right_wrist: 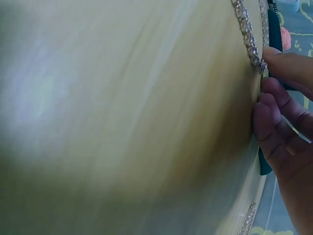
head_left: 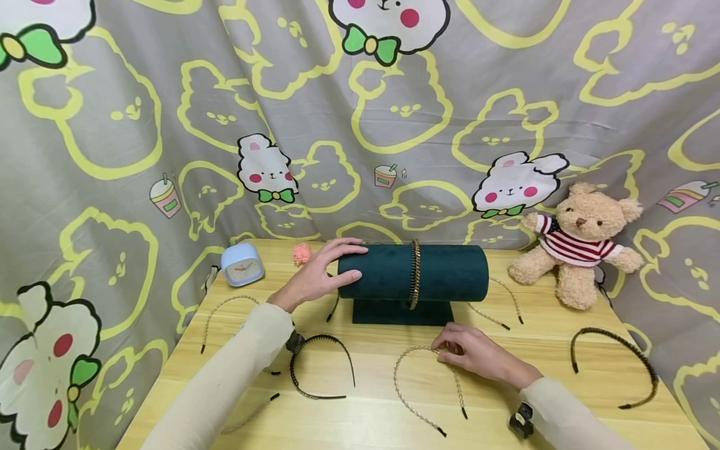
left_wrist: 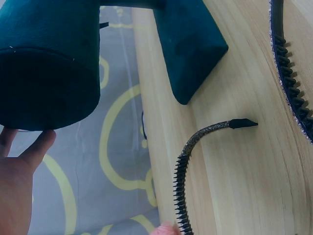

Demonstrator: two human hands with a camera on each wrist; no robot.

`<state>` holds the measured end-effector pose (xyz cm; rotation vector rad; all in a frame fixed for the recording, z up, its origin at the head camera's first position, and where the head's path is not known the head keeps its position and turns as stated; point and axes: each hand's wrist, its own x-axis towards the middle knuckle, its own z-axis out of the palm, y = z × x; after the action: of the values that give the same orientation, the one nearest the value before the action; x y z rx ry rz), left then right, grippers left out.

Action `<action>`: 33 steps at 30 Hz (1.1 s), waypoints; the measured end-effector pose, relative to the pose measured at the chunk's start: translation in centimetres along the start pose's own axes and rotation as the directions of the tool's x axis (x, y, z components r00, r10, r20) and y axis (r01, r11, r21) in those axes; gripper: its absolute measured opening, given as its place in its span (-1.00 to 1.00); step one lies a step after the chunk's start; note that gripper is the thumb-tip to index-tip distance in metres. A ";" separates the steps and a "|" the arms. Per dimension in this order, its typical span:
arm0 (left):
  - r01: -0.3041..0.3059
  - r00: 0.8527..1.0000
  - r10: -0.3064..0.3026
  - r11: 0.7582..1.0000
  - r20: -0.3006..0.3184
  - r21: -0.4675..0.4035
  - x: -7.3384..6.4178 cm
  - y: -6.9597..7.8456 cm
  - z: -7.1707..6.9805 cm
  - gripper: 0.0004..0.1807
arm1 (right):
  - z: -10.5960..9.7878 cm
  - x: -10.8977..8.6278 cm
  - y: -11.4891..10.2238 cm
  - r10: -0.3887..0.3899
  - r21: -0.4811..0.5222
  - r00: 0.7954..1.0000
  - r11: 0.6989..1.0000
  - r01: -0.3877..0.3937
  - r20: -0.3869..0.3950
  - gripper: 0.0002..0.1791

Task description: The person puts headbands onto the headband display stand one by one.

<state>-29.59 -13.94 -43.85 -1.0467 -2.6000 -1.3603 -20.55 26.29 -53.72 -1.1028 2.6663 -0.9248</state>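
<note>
A dark green velvet display stand (head_left: 377,275), a horizontal roll on a flat base, stands at the table's middle. My left hand (head_left: 312,275) rests on the roll's left end, fairly straight fingers along the top and thumb on the front. In the left wrist view, fingertips (left_wrist: 46,139) touch the roll's end edge. A gold-brown toothed headband (head_left: 415,275) sits around the roll, right of its middle. In front of the stand, my right hand (head_left: 478,353) pinches a clear beaded headband (head_left: 396,378) near the top of its arc, its black tips pointing toward me.
A black toothed headband (head_left: 292,375) lies front left, a dark braided one (head_left: 624,344) at far right. Pale headbands lie left (head_left: 216,306) and behind the stand (head_left: 512,297). At the back are a blue clock (head_left: 242,264), a pink item (head_left: 302,253) and a teddy bear (head_left: 579,244).
</note>
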 end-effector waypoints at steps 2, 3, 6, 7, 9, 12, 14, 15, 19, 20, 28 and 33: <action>0.000 1.000 0.000 1.000 -0.001 0.001 0.0 0.1 0.0 -0.46 | 0.1 0.1 -0.1 0.011 -0.013 1.000 1.000 -0.011 0.003 -0.84; 0.000 1.000 0.000 1.000 0.000 0.002 0.0 0.1 0.0 -0.46 | 0.1 0.2 -0.2 0.013 -0.019 1.000 1.000 -0.013 0.004 -0.84; 0.003 1.000 -0.003 1.000 0.002 0.004 0.0 0.2 0.0 -0.47 | 0.3 0.3 -0.3 0.008 -0.034 1.000 0.999 -0.008 0.000 -0.83; 0.003 1.000 -0.003 1.000 0.002 0.005 0.0 0.2 0.0 -0.47 | 0.3 0.3 -0.3 0.003 -0.039 1.000 0.999 -0.003 -0.003 -0.83; 0.004 1.000 -0.004 1.000 0.002 0.003 0.0 0.1 0.0 -0.47 | 0.3 0.3 -0.5 -0.011 -0.043 1.000 0.999 0.010 -0.012 -0.82; 0.004 1.000 -0.004 1.000 0.001 0.000 0.0 0.0 0.0 -0.47 | 0.3 0.3 -0.7 -0.031 -0.055 0.999 0.998 0.030 -0.025 -0.81; 0.002 1.000 -0.002 1.000 -0.001 -0.005 0.0 0.0 0.0 -0.46 | 0.3 0.3 -0.8 -0.042 -0.067 0.999 0.997 0.040 -0.031 -0.79; 0.002 1.000 -0.002 1.000 -0.002 -0.005 0.0 0.0 0.0 -0.46 | 0.3 0.2 -0.8 -0.045 -0.074 0.998 0.996 0.043 -0.034 -0.78; 0.004 1.000 -0.004 1.000 -0.004 0.000 -0.1 0.1 0.0 -0.46 | 0.2 0.1 -1.0 -0.041 -0.098 0.999 0.994 0.037 -0.034 -0.76; 0.004 1.000 -0.004 1.000 -0.003 0.001 -0.1 0.1 0.0 -0.46 | 0.2 0.0 -1.0 -0.035 -0.104 0.999 0.994 0.032 -0.034 -0.75; 0.005 1.000 -0.005 1.000 -0.001 0.006 0.0 0.0 0.1 -0.47 | -0.7 -0.6 -1.2 0.059 0.010 0.998 0.998 -0.059 -0.009 -0.69; 0.004 1.000 -0.004 1.000 -0.004 0.003 0.0 -0.2 0.1 -0.47 | -1.3 -1.1 -1.0 0.101 0.128 0.994 0.986 -0.104 0.030 -0.63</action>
<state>-29.67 -13.93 -44.03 -1.0378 -2.6022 -1.3579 -19.56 27.11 -52.26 -0.9338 2.5758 -1.0419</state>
